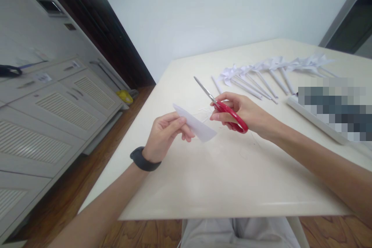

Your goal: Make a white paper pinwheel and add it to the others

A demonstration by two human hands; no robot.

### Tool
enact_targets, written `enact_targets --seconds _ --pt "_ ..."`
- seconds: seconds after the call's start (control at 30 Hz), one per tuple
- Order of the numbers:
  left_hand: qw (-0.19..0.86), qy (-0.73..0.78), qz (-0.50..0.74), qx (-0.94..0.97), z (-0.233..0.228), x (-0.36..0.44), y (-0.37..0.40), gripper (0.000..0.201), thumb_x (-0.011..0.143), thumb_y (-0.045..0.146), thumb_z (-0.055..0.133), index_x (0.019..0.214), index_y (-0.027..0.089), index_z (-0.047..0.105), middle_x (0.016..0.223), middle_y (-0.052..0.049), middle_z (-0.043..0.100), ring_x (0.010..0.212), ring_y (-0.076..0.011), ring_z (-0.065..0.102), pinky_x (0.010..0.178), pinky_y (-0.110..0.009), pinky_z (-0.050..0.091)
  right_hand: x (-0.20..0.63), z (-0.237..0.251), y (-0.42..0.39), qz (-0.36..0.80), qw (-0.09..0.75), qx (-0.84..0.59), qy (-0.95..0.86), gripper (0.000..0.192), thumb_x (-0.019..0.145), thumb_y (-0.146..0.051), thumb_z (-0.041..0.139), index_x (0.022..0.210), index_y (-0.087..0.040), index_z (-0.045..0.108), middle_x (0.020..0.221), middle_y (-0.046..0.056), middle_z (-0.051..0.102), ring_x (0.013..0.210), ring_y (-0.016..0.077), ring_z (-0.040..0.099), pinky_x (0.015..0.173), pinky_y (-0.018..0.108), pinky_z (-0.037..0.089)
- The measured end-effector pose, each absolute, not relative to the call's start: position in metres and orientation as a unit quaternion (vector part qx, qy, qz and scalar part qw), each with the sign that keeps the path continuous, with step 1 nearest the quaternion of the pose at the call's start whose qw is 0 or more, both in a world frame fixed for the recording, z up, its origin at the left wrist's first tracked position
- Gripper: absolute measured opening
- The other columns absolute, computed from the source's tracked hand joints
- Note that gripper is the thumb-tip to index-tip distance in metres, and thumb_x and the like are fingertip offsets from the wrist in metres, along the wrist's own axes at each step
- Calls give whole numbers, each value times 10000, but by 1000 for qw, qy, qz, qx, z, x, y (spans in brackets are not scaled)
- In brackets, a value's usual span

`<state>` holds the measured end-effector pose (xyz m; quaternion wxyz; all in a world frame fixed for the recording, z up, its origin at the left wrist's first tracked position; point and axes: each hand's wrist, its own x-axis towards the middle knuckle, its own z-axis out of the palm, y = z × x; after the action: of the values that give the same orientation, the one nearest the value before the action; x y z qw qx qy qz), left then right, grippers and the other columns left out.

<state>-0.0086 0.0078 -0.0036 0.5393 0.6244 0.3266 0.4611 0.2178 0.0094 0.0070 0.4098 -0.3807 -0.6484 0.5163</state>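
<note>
1. The left hand (164, 131) holds a folded piece of white paper (195, 124) above the bench (221, 178). The fingers and thumb are closed on the paper's near-left end; the rest of the strip projects to the right of the hand, toward the other hand.
2. A black wristband (143, 159) sits on the left wrist, just behind the hand.
3. The right hand (244, 111) holds a pair of red-handled scissors (222, 105). The fingers pass through the red loops and are closed around them.
4. The scissor blades extend up and to the left of the right hand, away from the person. The blades appear shut or nearly so; the exact gap cannot be told.
5. The paper lies between the two hands, just below and to the left of the scissor handles. Whether the paper touches the scissors cannot be told.
6. Thin paper slivers (205, 113) lie on the bench just beside the right hand's fingertips.
7. Beyond the right hand, farther across the bench, lies a row of white paper pinwheels (261, 73) on rolled paper sticks. They are well apart from both hands.
8. To the right of the right hand lies a long white object (314, 120), partly covered by a blurred patch; its nature cannot be told.
9. To the left of the left hand, off the bench, stand white cabinets (58, 108) with louvred doors on a wooden floor (87, 170).
</note>
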Motion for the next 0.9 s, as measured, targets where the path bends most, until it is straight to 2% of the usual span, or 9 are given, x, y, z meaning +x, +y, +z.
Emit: enact_targets --seconds 0.1,0.17,0.23,0.4,0.53,0.67,0.9 --pt "513 358 485 611 0 -14 5 316 825 260 544 532 154 492 307 52 436 321 -63 354 387 -203 278 217 11 6 553 405 -356 -635 257 695 -283 685 904 -217 550 698 -21 571 474 70 477 369 176 336" --pt "498 388 477 612 1 -15 4 376 808 275 561 477 162 423 288 68 326 305 -52 264 357 -212 200 216 14 2 576 395 -344 -628 269 689 -286 689 912 -210 558 693 -14 580 486 74 481 398 188 366" --pt "491 411 448 624 0 -13 3 363 790 275 580 481 160 431 327 75 282 313 -42 205 348 -223 128 213 16 -1 595 383 -342 -618 285 679 -283 695 918 -202 561 713 -1 600 499 80 493 424 199 396" --pt "475 416 384 673 -7 -7 0 337 811 282 568 517 144 479 407 65 295 378 -38 204 384 -226 107 204 13 -5 626 358 -346 -601 307 660 -215 702 930 -197 558 747 -1 608 522 72 509 421 169 405" --pt "468 402 340 709 -6 -3 -3 369 831 278 543 502 141 447 421 63 312 401 -43 250 409 -224 160 197 8 -7 630 357 -349 -594 269 680 -193 677 911 -196 538 760 -17 585 529 65 510 429 166 406" --pt "457 400 298 737 -3 0 -5 348 831 297 529 525 141 468 489 42 387 473 -67 349 452 -212 249 194 6 -9 644 358 -339 -585 213 697 -155 633 869 -203 517 659 -57 523 507 60 492 420 163 387" --pt "441 405 311 738 -4 2 -4 283 839 310 500 603 154 506 550 28 439 540 -98 420 528 -218 338 192 7 -13 666 318 -356 -574 223 705 -151 621 878 -206 491 645 -58 517 487 62 490 417 171 361"
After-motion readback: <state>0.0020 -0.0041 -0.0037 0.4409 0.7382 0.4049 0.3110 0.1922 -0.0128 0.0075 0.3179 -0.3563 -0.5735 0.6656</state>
